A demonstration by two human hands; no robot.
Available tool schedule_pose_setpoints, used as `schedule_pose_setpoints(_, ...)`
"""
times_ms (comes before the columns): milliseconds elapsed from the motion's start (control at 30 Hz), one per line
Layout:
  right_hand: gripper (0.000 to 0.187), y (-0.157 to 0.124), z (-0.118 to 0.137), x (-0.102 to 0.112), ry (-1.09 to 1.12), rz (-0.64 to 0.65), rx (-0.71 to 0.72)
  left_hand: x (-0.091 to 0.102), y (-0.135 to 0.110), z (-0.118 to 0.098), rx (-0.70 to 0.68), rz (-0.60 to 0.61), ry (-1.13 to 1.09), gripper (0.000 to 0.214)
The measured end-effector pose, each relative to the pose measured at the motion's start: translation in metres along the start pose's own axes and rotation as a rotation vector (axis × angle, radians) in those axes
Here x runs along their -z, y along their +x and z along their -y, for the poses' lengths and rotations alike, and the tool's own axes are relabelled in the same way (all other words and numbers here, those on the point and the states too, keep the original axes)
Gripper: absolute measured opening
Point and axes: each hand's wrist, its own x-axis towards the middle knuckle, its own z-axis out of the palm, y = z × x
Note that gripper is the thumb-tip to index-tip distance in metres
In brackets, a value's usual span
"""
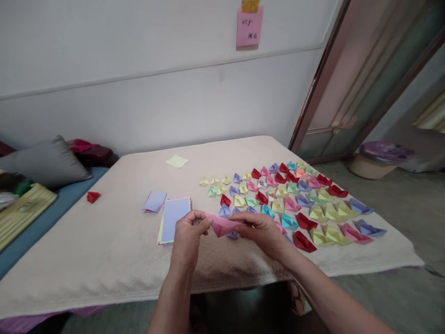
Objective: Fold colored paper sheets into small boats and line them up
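Between my two hands, above the front part of the covered table, is a pink paper boat (222, 226). My left hand (187, 234) pinches its left end between thumb and fingers. The right end is gripped the same way by my right hand (262, 229). Just beyond my left hand lies a stack of coloured paper (176, 214) with a lavender sheet on top. A smaller pile of lavender paper (155, 202) sits left of that stack. Behind and right of my right hand stand rows of folded paper boats, among them a dark red boat (304, 241).
A pale yellow sheet (177, 161) lies toward the back of the cream tablecloth (114, 250). One red folded paper piece (93, 197) is at the left. A grey pillow (48, 162) rests beyond the left edge. A pink note (249, 28) hangs on the wall.
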Motion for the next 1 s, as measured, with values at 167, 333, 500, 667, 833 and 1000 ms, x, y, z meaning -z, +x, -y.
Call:
schedule_pose_setpoints(167,0.016,-0.002,-0.004,0.003,-0.105,-0.032,0.162,0.0,-0.001,0.0,0.066,0.018,-0.076,0.015)
schedule_pose_setpoints(333,0.025,-0.006,-0.004,0.003,-0.349,-0.021,0.357,0.0,0.0,0.001,0.086,0.03,-0.146,0.015)
schedule_pose_setpoints(500,0.026,-0.006,-0.002,0.0,-0.442,-0.013,0.454,0.0,0.001,0.002,0.083,0.033,-0.166,0.013)
schedule_pose_setpoints(667,0.017,-0.007,0.0,-0.001,-0.517,-0.013,0.429,-0.002,0.0,0.001,0.069,0.052,-0.179,0.013)
schedule_pose_setpoints(833,0.017,-0.009,-0.002,-0.007,-0.637,-0.067,0.463,-0.01,-0.003,-0.002,0.011,-0.009,-0.072,0.024)
schedule_pose_setpoints(1000,0.018,-0.012,-0.005,-0.015,-0.694,-0.084,0.507,-0.019,-0.005,0.0,-0.079,-0.098,0.166,0.026)
